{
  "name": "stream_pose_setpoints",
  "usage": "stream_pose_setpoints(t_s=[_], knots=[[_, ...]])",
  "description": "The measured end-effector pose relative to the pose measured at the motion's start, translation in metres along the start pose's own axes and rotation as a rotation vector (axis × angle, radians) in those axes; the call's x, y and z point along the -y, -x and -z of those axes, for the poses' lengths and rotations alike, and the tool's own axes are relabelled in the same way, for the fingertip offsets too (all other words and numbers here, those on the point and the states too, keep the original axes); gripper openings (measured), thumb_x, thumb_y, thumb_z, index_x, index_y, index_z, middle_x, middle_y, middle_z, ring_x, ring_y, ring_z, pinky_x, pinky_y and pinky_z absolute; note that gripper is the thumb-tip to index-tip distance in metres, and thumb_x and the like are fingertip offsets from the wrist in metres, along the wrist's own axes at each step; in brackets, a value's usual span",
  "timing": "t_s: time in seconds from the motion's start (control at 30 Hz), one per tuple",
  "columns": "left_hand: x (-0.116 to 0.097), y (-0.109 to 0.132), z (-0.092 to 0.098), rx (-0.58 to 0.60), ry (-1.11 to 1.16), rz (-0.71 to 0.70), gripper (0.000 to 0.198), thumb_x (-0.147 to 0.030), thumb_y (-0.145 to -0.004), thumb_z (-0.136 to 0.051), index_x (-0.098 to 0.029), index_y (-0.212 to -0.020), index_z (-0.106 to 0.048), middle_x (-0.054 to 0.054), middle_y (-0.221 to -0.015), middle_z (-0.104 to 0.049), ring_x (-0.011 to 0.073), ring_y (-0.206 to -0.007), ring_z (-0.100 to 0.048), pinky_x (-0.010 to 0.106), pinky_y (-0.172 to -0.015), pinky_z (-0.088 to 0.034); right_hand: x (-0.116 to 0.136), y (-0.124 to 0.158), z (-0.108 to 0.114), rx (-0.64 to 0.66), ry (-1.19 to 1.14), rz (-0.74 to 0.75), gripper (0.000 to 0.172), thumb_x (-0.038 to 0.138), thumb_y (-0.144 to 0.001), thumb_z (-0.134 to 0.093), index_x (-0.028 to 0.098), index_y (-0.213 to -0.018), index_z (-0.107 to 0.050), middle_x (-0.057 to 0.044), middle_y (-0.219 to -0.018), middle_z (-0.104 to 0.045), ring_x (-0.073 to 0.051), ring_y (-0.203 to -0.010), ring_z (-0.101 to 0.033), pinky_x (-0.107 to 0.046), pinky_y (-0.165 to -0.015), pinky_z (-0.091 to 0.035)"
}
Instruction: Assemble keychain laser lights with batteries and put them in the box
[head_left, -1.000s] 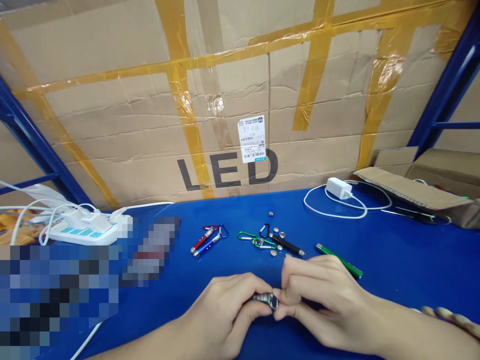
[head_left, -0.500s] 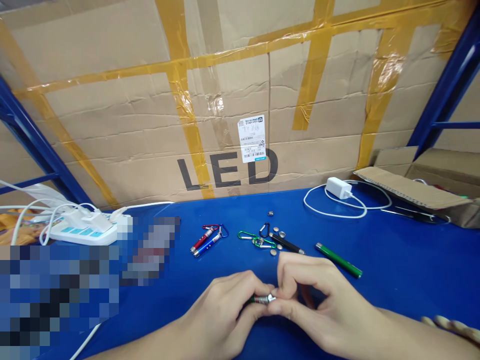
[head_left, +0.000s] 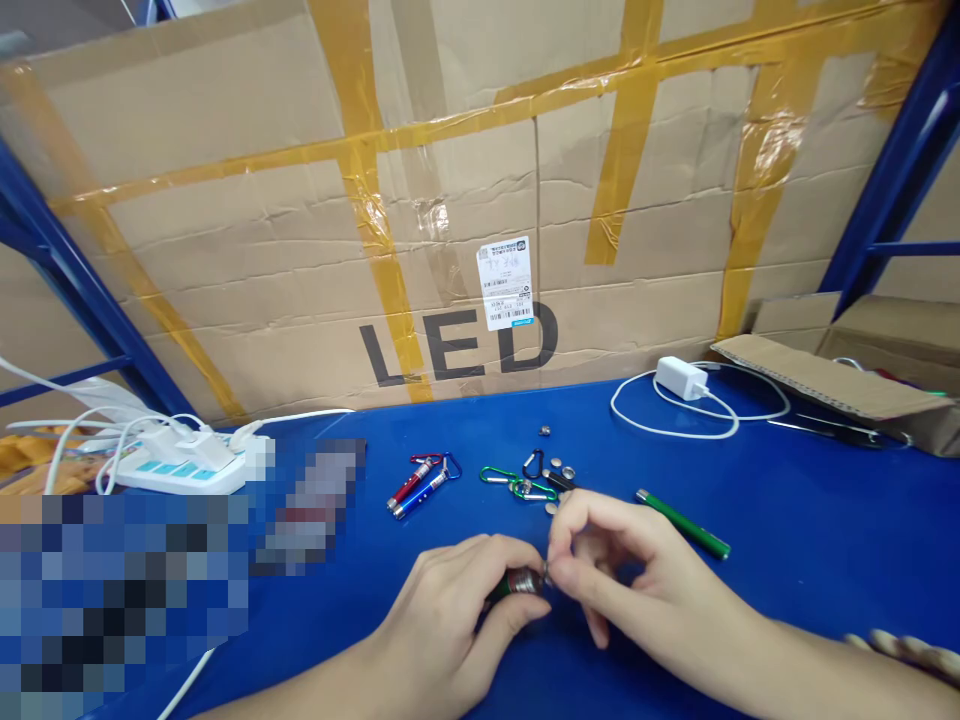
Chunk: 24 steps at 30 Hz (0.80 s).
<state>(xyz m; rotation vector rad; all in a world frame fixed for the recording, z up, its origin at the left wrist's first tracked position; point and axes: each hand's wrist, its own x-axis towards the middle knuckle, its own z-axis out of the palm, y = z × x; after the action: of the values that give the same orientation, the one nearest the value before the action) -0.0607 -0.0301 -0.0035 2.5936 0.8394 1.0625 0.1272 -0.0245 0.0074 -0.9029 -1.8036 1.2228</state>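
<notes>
Dark tube (head_left: 517, 583) resting between curled fingers of left hand (head_left: 450, 610), well off back edge of surface (head_left: 810, 540); right hand (head_left: 645, 580) pinching small metal piece (head_left: 547, 573), risking drop if fingers slip.

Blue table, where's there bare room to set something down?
Right of the green tube, and between it and the white cord; also a smaller patch between the blue penlight and the left hand. Crowded beyond the right hand, where green carabiners and silvery discs cluster.
</notes>
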Motion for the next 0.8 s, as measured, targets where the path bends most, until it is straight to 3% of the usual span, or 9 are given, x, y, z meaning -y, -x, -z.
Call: stream_pose_setpoints(t_s=[0.2, 0.53, 0.8], knots=[[0.0022, -0.0007, 0.0006, -0.014, -0.016, 0.024, 0.008, -0.027, -0.096, -0.043, -0.021, -0.094, -0.049, -0.002, -0.075, -0.062, 0.0104, -0.062, -0.059, 0.016, -0.061, -0.044, -0.0002, -0.0051, 0.0012, -0.043, -0.128, -0.110, 0.028, 0.039, -0.077, -0.067, 0.019, -0.075, -0.048, 0.010, -0.046, -0.046, -0.005, -0.037, -0.047, -0.012, -0.036, -0.030], [0.0015, -0.0012, -0.0016, -0.011, -0.068, 0.039, 0.009, -0.031, -0.093, -0.049, -0.022, -0.093, -0.046, -0.004, -0.069, -0.062, 0.0101, -0.054, -0.058, 0.016, -0.049, -0.040, -0.0004, -0.0044, 0.0011, -0.029, -0.044, -0.144, 0.026, 0.034, -0.070, -0.074, 0.018, -0.074, -0.053, 0.008, -0.043, -0.051, -0.005, -0.038, -0.048, -0.013, -0.040, -0.034], [0.0016, -0.0009, 0.0001, -0.008, -0.059, 0.027, 0.010, -0.030, -0.092, -0.051, -0.021, -0.094, -0.048, -0.002, -0.072, -0.064, 0.0104, -0.056, -0.060, 0.017, -0.052, -0.043, 0.0002, -0.0032, 0.0022, -0.006, -0.011, -0.101, 0.028, 0.045, -0.082, -0.059, 0.018, -0.077, -0.058, 0.005, -0.051, -0.051, -0.005, -0.039, -0.049, -0.014, -0.041, -0.035]])
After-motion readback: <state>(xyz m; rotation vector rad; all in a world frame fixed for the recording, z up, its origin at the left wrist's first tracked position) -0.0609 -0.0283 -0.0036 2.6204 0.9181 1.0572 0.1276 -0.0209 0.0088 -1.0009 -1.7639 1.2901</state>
